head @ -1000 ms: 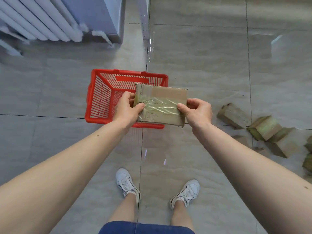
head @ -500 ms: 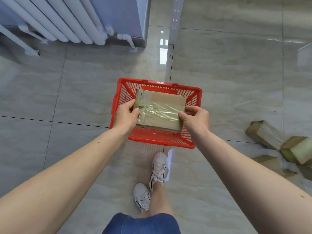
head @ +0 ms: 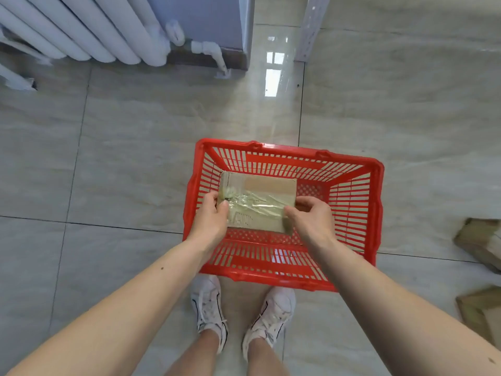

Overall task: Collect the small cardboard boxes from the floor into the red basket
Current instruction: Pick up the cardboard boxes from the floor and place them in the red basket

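A red plastic basket (head: 375, 202) stands on the tiled floor just in front of my feet. Inside its left half I hold a flat, tape-wrapped cardboard box (head: 257, 202), low within the walls. My left hand (head: 210, 221) grips the box's left end and my right hand (head: 311, 221) grips its right end. I cannot tell whether the box rests on the basket's bottom. Two more cardboard boxes lie at the right edge, one (head: 479, 241) farther from me and one (head: 479, 313) nearer.
A white radiator (head: 81, 31) with its pipe runs along the wall at top left. A white perforated upright (head: 311, 25) stands at top centre. My white shoes (head: 208, 308) stand close behind the basket's near rim.
I have stepped up to the basket, which now sits lower and more central in view. The box in both hands has gone down from rim height into the basket's left half.
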